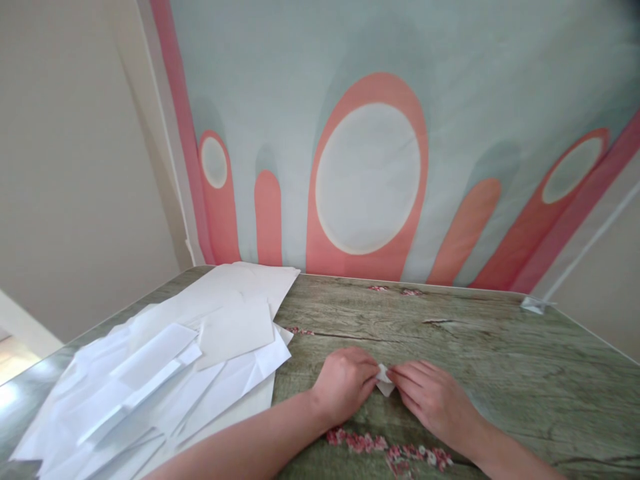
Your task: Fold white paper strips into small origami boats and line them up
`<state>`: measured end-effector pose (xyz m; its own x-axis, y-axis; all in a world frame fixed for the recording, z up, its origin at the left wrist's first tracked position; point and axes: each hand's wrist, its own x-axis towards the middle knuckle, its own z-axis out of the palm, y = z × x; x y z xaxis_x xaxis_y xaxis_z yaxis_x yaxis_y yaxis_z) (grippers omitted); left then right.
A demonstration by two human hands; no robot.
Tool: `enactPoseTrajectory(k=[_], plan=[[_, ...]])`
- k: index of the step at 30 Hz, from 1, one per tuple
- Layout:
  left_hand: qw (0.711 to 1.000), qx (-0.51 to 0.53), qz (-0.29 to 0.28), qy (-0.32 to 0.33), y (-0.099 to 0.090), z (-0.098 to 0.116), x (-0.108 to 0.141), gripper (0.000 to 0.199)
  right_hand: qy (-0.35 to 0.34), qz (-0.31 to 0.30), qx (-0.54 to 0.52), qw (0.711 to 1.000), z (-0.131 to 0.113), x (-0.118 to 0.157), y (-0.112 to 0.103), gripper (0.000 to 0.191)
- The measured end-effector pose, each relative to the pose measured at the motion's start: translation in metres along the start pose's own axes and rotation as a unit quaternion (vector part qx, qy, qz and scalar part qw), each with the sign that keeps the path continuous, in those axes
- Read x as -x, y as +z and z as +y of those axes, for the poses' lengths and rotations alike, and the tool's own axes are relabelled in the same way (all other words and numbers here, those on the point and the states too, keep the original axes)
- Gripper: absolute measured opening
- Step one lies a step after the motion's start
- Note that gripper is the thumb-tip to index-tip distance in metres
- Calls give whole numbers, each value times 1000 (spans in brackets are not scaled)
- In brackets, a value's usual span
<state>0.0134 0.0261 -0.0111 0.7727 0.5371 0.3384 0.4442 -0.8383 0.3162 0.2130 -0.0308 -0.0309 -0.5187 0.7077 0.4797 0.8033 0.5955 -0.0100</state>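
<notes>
A small folded piece of white paper (385, 380) is held between my two hands, low over the wood-patterned table. My left hand (346, 381) pinches its left edge with curled fingers. From the other side, the fingertips of my right hand (434, 399) close on its right edge. Only the middle of the paper shows; the fingers cover its ends. To the left of my left hand lies a loose pile of white paper sheets (235, 333), some of them folded or creased.
The table (500, 373) has a grey-green wood print with pink flowers. At its back stands a backdrop (280, 87) with coral arches and pale ovals. A small white object (534, 305) sits at the far right corner. A plain wall (85, 167) rises on the left.
</notes>
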Motion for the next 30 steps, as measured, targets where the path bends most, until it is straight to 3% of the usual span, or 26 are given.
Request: enactPoseTrajectory(k=[10, 21, 27, 30], plan=[[991, -73, -56, 95, -9, 4, -1, 15, -26, -23, 12, 999, -5, -3, -6, 22], [976, -151, -103, 118, -9, 13, 0, 8, -5, -106, 2, 994, -12, -5, -18, 24], [978, -145, -90, 116, -8, 12, 1, 10, -22, -49, 82, 995, -15, 7, 6, 35], [979, -142, -82, 117, -7, 10, 2, 11, -17, -50, 100, 994, -15, 11, 17, 28]])
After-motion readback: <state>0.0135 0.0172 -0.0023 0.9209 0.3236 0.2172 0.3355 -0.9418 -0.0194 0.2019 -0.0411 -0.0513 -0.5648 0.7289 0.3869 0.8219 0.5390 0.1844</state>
